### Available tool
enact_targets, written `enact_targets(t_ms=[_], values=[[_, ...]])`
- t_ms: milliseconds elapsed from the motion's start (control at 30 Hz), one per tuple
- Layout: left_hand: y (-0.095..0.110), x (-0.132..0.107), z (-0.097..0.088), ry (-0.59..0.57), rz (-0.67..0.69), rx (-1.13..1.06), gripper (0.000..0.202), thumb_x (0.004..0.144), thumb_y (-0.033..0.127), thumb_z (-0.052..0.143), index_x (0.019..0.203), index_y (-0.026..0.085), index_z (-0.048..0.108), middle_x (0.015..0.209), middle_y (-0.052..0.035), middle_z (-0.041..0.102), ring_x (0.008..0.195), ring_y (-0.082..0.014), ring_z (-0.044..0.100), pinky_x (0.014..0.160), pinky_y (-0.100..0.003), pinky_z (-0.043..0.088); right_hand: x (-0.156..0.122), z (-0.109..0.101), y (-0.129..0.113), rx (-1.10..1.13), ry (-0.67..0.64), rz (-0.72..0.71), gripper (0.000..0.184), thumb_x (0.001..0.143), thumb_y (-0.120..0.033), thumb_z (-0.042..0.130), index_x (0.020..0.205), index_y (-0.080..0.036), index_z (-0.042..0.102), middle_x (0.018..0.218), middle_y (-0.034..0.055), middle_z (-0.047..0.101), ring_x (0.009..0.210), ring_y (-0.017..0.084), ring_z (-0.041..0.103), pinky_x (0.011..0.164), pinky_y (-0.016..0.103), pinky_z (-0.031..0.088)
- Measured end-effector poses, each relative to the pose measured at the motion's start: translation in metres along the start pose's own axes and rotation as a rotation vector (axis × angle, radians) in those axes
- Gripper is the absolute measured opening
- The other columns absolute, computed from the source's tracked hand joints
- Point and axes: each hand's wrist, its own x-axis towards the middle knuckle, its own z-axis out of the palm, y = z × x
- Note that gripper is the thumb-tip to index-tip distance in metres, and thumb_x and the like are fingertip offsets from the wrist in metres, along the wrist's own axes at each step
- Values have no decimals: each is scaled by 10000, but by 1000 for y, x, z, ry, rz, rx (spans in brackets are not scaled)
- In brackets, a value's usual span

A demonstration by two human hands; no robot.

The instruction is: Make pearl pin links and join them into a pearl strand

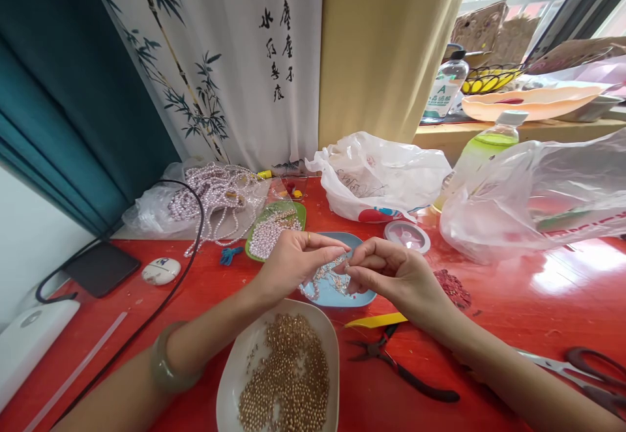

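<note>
My left hand (296,259) and my right hand (391,272) meet above a blue dish (362,298) on the red table. Both pinch a small piece of clear, silvery beadwork (335,274) that hangs between the fingertips. A ring sits on a left finger, and a green bangle (163,363) circles my left wrist. Just below the hands stands a white bowl (229,367) full of small gold beads (288,373). A green tray (299,212) with pale pearl beads (268,233) lies behind my left hand.
Dark pliers (401,370) and a yellow tool (374,320) lie right of the bowl; scissors (587,370) lie at the far right. Plastic bags (386,174), pearl strands (215,194), a thread spool (407,235), a green bottle (482,148) and a black cable (195,236) crowd the back.
</note>
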Motion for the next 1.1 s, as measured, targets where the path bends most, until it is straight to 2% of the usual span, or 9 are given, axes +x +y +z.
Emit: enact_targets(t_ms=[433, 800, 1100], values=[[0, 0, 0, 10, -17, 2, 217, 669, 323, 612, 789, 164, 697, 456, 32, 531, 346, -33, 284, 338, -173, 236, 1, -2, 1, -59, 26, -34, 213, 691, -357, 634, 688, -176, 521, 579, 3, 619, 547, 109, 588, 511, 225, 478], [-1, 1, -1, -18, -7, -16, 182, 685, 300, 611, 778, 167, 693, 446, 43, 519, 342, -29, 287, 334, -166, 224, 0, -4, 2, -12, -9, -29, 182, 699, -317, 637, 700, -175, 524, 628, 0, 626, 586, 99, 599, 538, 203, 473], [-2, 1, -2, -42, -3, -20, 186, 683, 297, 614, 770, 152, 693, 450, 44, 510, 349, -26, 279, 339, -168, 223, 0, -2, 1, -7, 8, -30, 180, 693, -305, 645, 687, -170, 526, 590, -14, 610, 557, 83, 590, 518, 182, 461]])
